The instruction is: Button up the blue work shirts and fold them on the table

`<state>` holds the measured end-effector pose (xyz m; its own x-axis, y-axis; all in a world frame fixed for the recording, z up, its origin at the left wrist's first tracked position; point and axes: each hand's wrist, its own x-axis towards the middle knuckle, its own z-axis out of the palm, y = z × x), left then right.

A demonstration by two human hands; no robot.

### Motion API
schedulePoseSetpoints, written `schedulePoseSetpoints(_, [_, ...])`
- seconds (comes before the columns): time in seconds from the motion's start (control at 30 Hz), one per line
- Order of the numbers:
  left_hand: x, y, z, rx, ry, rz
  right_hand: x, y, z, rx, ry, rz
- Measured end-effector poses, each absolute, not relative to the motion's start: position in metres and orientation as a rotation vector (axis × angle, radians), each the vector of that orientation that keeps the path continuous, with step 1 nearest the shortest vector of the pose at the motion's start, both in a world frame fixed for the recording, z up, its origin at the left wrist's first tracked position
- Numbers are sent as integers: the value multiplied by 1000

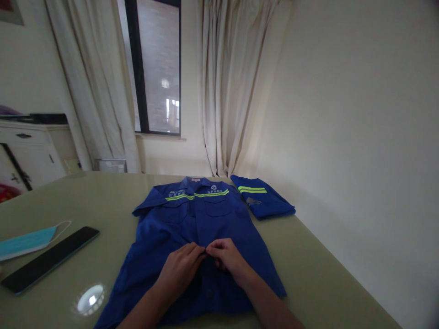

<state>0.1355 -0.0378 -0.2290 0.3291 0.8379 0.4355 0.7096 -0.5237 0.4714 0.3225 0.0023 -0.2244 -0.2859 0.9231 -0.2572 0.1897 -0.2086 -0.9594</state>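
A blue short-sleeved work shirt lies spread face up on the table, its collar pointing away from me. A yellow-green reflective stripe crosses its chest, with white lettering and a round emblem above. My left hand and my right hand meet at the lower front placket. Both are closed, fingertips pinching the shirt's front edge between them. Whether a button sits under the fingertips is hidden.
Beyond the shirt's right shoulder lies a folded blue garment with a matching stripe. To the left are a black phone and a light-blue face mask on the greenish table. A wall borders the table's right side.
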Motion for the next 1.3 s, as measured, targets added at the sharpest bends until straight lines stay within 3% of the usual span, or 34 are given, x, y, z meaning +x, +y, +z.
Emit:
schedulePoseSetpoints(0.1, [133, -37, -224, 2359, 1421, 899, 326, 1, -226, -1345, -1633, 1419])
schedulePoseSetpoints(0.3, [119, -21, -237, 2336, 1795, 956, 308, -2, -210, -1206, -1858, 568])
schedulePoseSetpoints(0.43, [115, -15, -250, 2502, 1938, 629, 284, 18, -198, -1406, -1995, 335])
schedulePoseSetpoints(0.6, [109, -9, -246, 2441, 2008, 452, 268, 46, -212, -1543, -2117, 389])
schedulePoseSetpoints(0.9, [123, 28, -221, 2298, 2206, 615, 274, 46, -229, -1374, -2123, 289])
schedulePoseSetpoints(1.1, [120, 34, -235, 2449, 1795, 859, 271, 50, -229, -1465, -2077, 289])
schedulePoseSetpoints(1.3, [115, 34, -231, 2305, 1799, 870, 274, 62, -233, -1338, -1727, 570])
